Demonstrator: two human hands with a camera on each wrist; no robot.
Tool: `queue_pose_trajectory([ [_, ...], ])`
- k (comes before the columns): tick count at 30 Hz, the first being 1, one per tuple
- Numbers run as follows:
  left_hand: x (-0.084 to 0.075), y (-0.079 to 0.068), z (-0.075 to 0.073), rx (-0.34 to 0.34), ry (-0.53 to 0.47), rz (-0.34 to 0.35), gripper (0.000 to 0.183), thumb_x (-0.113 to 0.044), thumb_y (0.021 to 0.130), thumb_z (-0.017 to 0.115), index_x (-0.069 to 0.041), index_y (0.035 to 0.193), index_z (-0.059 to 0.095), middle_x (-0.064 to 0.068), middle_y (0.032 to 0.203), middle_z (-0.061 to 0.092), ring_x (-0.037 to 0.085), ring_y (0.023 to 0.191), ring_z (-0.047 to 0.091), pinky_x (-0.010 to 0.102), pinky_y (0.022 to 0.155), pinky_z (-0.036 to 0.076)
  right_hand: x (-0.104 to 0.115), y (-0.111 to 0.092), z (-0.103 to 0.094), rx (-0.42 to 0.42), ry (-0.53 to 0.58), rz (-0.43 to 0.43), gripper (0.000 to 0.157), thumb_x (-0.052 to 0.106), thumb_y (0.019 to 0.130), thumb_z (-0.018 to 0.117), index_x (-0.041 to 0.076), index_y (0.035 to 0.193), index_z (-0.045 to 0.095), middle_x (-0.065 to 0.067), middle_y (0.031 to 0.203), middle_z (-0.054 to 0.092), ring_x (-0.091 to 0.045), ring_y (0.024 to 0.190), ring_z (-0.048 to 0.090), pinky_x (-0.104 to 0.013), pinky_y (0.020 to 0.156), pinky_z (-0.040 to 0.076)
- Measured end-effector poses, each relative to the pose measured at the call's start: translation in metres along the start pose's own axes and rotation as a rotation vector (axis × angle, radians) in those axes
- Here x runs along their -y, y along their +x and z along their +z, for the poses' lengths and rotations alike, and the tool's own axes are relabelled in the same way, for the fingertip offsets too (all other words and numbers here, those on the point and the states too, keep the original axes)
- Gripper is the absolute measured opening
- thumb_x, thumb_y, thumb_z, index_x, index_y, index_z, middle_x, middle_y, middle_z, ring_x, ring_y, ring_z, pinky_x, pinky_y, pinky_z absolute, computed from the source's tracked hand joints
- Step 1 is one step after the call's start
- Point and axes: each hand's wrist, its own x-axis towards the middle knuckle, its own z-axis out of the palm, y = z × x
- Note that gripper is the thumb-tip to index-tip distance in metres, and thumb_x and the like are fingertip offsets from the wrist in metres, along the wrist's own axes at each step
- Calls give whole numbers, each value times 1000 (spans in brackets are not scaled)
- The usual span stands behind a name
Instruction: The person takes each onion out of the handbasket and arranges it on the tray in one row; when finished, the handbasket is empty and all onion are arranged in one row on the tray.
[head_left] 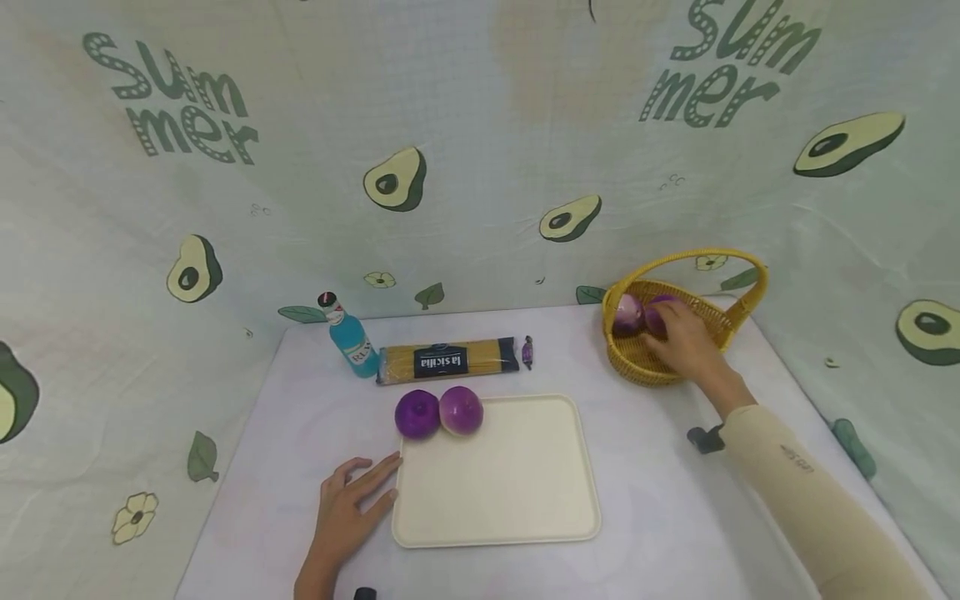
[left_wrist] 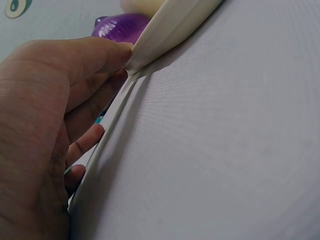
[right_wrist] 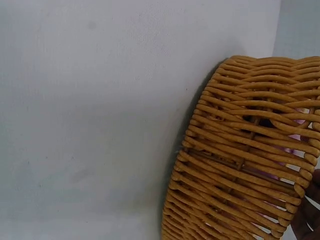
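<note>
Inside a yellow wicker basket, my right hand has its fingers over a purple onion, the thumb at its lower side. Beside it lies another purple-and-white onion. The right wrist view shows mostly the basket's woven wall, which hides most of the fingers. My left hand rests at the left edge of a cream tray, fingers extended, thumb and fingertips touching the rim. A dark purple onion and a lighter one sit together at the tray's back left corner.
Behind the tray lie a pack of spaghetti and a small purple wrapped candy. A blue bottle with a dark cap is at the back left. A printed cloth hangs behind the white table.
</note>
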Motion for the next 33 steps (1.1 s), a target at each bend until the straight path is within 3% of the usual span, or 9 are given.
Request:
queue_pose_trajectory([
  [18, 4, 0, 5, 2, -13, 4, 47, -34, 87, 78, -37, 132, 65, -18, 136, 61, 16, 125, 42, 53, 100, 25, -15, 1, -2, 9, -40, 80, 68, 15, 92, 73, -12, 143, 37, -35, 144, 34, -53, 134, 30, -68, 110, 21],
  [33, -1, 1, 2, 8, 6, -15, 47, -36, 88, 76, -37, 133, 65, -18, 136, 61, 16, 126, 42, 53, 100, 25, -29, 11, 0, -46, -83, 21, 76, 16, 88, 76, -14, 144, 35, -37, 147, 31, -55, 134, 29, -70, 108, 22],
])
